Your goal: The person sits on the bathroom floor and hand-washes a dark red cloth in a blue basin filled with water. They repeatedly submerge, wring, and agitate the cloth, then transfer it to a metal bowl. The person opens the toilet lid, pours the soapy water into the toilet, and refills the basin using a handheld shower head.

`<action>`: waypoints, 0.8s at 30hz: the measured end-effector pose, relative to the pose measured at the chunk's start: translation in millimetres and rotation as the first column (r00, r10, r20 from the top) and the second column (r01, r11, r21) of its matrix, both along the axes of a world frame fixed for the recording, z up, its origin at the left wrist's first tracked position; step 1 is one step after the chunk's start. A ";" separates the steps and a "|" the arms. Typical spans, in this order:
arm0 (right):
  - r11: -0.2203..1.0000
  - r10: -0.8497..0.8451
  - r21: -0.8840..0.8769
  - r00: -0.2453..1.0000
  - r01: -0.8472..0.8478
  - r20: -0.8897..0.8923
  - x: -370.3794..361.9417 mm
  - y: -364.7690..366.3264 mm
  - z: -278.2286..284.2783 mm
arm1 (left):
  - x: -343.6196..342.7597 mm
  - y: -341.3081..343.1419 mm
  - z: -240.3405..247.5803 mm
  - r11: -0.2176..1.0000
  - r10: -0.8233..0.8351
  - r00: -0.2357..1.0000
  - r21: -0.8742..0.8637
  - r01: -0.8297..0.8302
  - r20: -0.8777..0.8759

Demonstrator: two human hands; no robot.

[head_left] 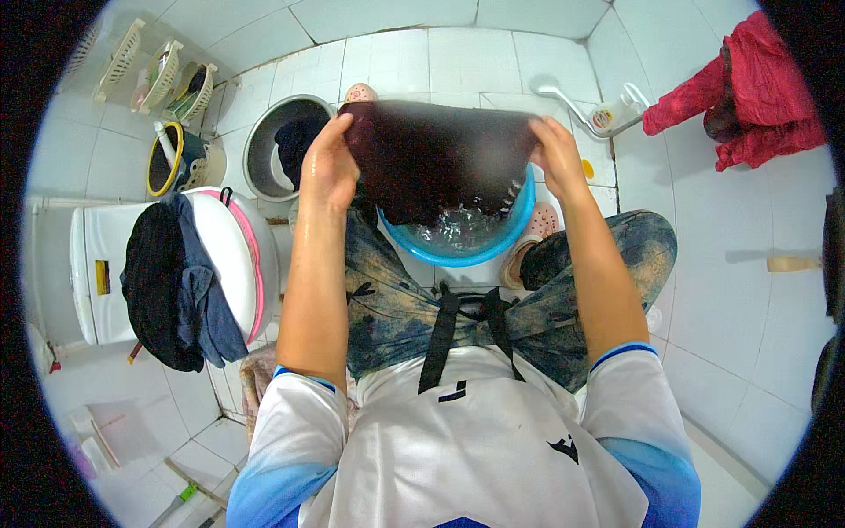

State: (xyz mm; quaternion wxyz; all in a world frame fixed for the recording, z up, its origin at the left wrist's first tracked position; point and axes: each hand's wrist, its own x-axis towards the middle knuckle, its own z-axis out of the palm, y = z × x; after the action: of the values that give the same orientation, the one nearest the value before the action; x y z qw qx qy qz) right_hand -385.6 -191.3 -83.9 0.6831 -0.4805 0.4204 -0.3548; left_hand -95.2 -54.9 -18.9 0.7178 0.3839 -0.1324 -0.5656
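Observation:
A dark maroon-brown cloth (431, 150) is stretched between my two hands above a blue basin (449, 260). My left hand (331, 167) grips its left upper corner, with the thumb along the edge. At the other end my right hand (558, 157) pinches the right upper corner. The cloth's lower edge hangs down to the basin, hiding much of the far side; whether it touches the water is unclear. Clear water (458, 231) with ripples and bubbles shows in the near part of the basin. What kind of garment the cloth is cannot be made out.
Left of the basin stands a grey metal tub (262, 145) with dark cloth inside. Dark clothes (167, 286) lie over the white toilet (220, 238). A red garment (766, 97) hangs at the right wall, near a white brush (576, 113). Pink clogs (543, 222) are on my feet.

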 end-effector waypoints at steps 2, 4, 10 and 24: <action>1.000 0.009 -0.007 0.999 -0.009 -0.039 8.6 25.6 -2.3 | -3.4 -0.6 -0.7 0.999 -0.023 0.985 -0.041 0.030 0.168; 0.979 0.185 -0.058 0.972 -0.195 -0.145 11.9 49.0 2.8 | -10.5 -3.9 -4.4 1.000 0.001 0.947 -0.027 0.008 0.321; 0.607 0.515 -0.159 0.538 -0.779 -0.668 13.7 64.5 -21.2 | -30.7 -2.9 2.7 0.991 -0.076 0.829 -0.047 0.122 0.554; 0.726 -0.019 -0.502 0.716 -0.470 -0.698 69.7 84.8 -16.8 | -42.7 10.1 -4.7 0.938 -0.196 0.577 -0.020 0.347 0.793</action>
State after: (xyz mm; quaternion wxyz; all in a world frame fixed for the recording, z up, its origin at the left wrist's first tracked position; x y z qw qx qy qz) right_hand -315.9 -106.5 -100.7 0.3186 -0.8297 0.4168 -0.1909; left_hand -137.9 -44.8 -23.6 0.5234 0.5018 -0.5363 -0.4319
